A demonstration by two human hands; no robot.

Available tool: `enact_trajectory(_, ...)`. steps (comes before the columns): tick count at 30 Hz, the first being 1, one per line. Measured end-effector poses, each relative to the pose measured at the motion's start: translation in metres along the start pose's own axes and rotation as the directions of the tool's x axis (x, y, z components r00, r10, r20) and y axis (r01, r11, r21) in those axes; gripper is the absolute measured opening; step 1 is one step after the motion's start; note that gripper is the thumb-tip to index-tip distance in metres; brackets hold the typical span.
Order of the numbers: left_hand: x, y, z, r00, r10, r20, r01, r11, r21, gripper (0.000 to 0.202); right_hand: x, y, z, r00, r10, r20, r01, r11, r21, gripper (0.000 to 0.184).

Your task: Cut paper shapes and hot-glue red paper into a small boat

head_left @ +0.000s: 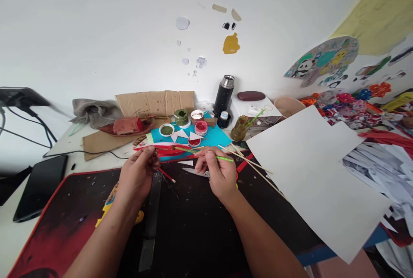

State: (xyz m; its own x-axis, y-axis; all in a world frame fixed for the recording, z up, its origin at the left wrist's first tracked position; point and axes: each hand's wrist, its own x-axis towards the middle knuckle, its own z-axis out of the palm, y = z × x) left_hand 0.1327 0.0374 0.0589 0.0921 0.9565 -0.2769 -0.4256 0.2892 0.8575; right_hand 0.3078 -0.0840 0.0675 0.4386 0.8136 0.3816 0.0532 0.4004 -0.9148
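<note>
My right hand (222,172) is closed around a thin green paintbrush (185,149), its dark, paint-smeared tip pointing left. Opposite it, my left hand (142,168) pinches a thin stick (162,149), most of it hidden by the fingers. The brush tip is close to the stick's end; I cannot tell whether they touch. Behind the hands stand open pots of green paint (167,130) and red paint (201,128). Under my right hand lies a scissors-like blade (195,171), partly covered. A red pencil (167,176) rests between the hands.
A murky glass jar (240,128) holds another green stick. Behind it stands a black flask (223,97). Pale wooden sticks (258,166) lie right, beside a large white sheet (318,179). A metal ruler (151,222) lies near my left forearm; a black tablet-like device (40,187) is far left.
</note>
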Motion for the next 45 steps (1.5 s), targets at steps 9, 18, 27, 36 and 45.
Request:
enact_trajectory(9,0.000,0.008,0.002,0.978,-0.207,0.023,0.208,0.968,-0.143,0.028,-0.006,-0.006,0.004,0.975,-0.117,0.191,0.135,0.987,-0.085,0.034)
enact_trajectory(18,-0.003,0.008,0.004,0.971,-0.237,0.010,0.234,0.950,-0.206,0.028,-0.009,-0.008,0.010,0.930,-0.185,0.317,0.245,0.957,-0.159,0.028)
enact_trajectory(27,-0.001,0.010,0.003,0.973,-0.229,-0.010,0.221,0.949,-0.223,0.025,-0.007,-0.009,0.004,0.978,-0.160,0.134,0.174,0.980,-0.099,0.032)
enact_trajectory(36,0.001,0.003,0.002,0.982,-0.186,-0.018,0.178,0.963,-0.201,0.027,-0.009,-0.009,0.008,0.959,-0.174,0.223,0.207,0.969,-0.134,0.031)
enact_trajectory(45,0.004,-0.004,-0.002,0.996,-0.086,-0.030,0.080,0.986,-0.144,0.034,-0.010,-0.008,0.009,0.969,-0.144,0.201,0.170,0.979,-0.114,0.032)
